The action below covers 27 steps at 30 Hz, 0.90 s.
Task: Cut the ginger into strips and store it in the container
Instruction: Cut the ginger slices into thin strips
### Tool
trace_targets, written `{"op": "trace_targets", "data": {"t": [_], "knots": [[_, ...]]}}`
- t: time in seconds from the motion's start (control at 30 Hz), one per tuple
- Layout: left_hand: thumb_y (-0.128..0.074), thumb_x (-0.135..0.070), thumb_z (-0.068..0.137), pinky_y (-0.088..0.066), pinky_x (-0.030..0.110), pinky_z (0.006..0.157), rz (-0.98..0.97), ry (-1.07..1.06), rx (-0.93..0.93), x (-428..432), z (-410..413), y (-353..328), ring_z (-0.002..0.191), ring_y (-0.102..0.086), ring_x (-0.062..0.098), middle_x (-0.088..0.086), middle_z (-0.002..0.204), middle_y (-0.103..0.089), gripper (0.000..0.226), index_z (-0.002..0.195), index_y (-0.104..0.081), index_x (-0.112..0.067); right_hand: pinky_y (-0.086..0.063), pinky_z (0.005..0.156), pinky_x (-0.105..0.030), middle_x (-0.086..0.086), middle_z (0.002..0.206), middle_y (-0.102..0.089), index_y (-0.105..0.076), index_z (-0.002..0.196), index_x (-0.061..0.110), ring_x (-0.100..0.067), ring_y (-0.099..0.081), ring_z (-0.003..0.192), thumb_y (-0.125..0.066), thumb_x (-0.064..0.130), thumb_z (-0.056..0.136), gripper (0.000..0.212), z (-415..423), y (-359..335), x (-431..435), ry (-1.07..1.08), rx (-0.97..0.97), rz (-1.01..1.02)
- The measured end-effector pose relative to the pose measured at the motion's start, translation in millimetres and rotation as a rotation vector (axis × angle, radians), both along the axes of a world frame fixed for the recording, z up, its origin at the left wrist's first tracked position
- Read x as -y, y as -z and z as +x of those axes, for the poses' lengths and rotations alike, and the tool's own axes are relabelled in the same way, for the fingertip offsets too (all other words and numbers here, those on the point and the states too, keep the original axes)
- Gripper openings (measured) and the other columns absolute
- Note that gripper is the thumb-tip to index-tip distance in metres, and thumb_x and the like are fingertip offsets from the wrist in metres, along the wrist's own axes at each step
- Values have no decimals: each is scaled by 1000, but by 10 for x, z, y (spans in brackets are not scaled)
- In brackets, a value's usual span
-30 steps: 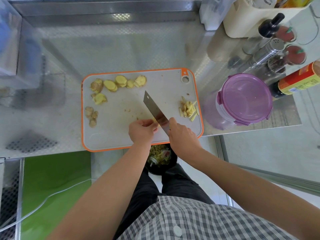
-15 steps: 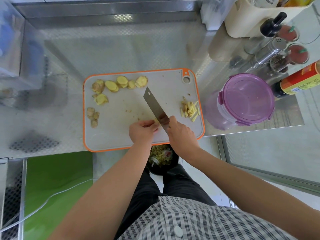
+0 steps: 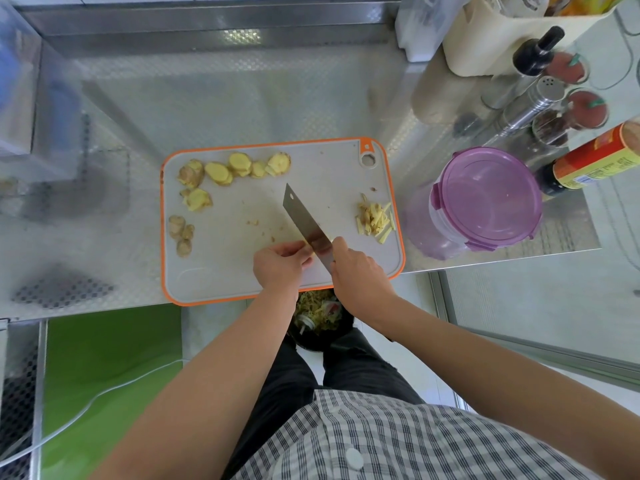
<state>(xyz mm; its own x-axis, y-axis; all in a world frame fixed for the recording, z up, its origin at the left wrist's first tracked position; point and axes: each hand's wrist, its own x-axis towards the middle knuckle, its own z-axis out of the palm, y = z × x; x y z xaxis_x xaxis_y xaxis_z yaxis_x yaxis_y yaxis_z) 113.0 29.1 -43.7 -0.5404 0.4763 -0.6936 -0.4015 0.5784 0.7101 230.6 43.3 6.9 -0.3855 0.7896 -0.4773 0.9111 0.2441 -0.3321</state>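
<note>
while in right hand [image 3: 360, 275] grip, cleaver [image 3: 301, 216] diagonal, tip far-left

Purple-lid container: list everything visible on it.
The container is a round tub of translucent purplish plastic. It stands upright on the steel counter, just right of the cutting board. Its purple lid is on, with snap clips at the rim. The contents cannot be seen, and whether it touches the board cannot be told. The left hand and right hand are at the board, not on the container.
</note>
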Motion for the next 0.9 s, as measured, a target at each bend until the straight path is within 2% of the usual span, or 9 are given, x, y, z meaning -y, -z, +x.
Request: {"op": "trace_targets", "data": {"t": [0.13,0.27,0.33,0.4,0.5,0.63,0.77,0.9], "knots": [[-75,7,75,-59,32,69,11,21,1,0,-8,25,55,-68,13,6,67,-69,10,79,-71,-1,-34,58,-34,1,75,-42,-34,106,12,-27,-50,68,-39,4,95,15,-85,108,6,4,40,30],[-76,7,74,-59,34,71,8,22,2,5,-18,44,59,-70,17,3,64,-70,13,74,-71,-5,-35,58,-35,-2,83,-48,-34,110,12,-30,-59,74,-40,7,96,16,-118,164,44,12,38,58],[-75,7,75,-59,33,70,14,14,8,10,-8,38,57,-69,14,6,68,-69,10,80,-71,-1,-36,59,-36,-4,84,-53,-34,106,13,-30,-54,70,-40,9,97,11,-87,150,27,17,17,50],[-76,6,75,-59,32,70,19,6,6,12,3,37,56,-69,12,6,68,-69,12,77,-71,-4,-35,60,-35,-4,79,-48,-32,102,13,-28,-45,66,-37,13,99,5,-36,114,5,30,-32,29],[-76,6,75,-59,29,68,28,-16,8,7,9,19,55,-68,11,6,67,-69,15,72,-70,-7,-33,58,-34,2,67,-39,-25,95,16,-27,-41,62,-35,17,100,11,22,40,5,42,-94,39],[-73,8,77,-58,23,63,35,-34,0,9,31,-6,58,-67,13,8,71,-67,9,81,-70,1,-33,58,-34,3,65,-34,-24,94,16,-28,-41,63,-34,15,100,12,35,-49,29,8,-80,28],[-72,8,78,-58,31,72,29,-25,-6,14,35,10,53,-66,7,6,69,-68,13,76,-70,-5,-33,59,-34,3,66,-33,-24,94,16,-28,-42,65,-35,8,98,13,6,-71,28,16,-43,30],[-72,7,78,-58,37,79,21,-28,-13,19,42,33,56,-67,11,4,67,-68,21,69,-69,-12,-33,58,-34,2,68,-37,-23,95,16,-28,-42,65,-35,6,97,16,6,-62,38,15,-35,30]]}}
